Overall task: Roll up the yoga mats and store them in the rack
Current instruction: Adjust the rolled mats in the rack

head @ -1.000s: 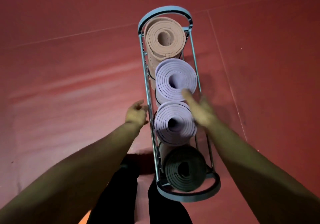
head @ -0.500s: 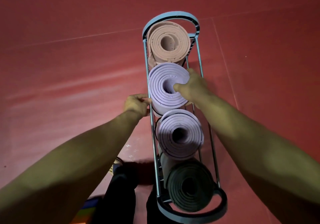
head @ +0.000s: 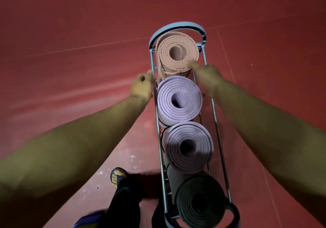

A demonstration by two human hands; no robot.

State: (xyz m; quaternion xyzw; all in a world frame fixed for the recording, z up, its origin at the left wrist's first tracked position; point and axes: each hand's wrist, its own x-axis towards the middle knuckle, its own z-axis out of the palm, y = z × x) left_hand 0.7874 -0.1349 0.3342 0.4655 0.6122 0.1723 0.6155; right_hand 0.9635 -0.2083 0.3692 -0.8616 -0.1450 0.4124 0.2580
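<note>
A tall metal rack stands on the red floor, seen from above, with four rolled mats stacked in it. A pink mat is farthest. Then come a lilac mat, a second lilac mat and a dark grey mat nearest me. My left hand grips the rack's left rail beside the gap between the pink and upper lilac mats. My right hand is blurred; its outstretched fingers touch the pink mat's lower right rim.
Red floor surrounds the rack on all sides. My foot in a sandal and dark trouser legs are just left of the rack's base. A blue and yellow object shows at the bottom edge.
My right hand let go of the upper lilac mat and moved up to the pink mat's rim. My left hand slid farther up the left rail.
</note>
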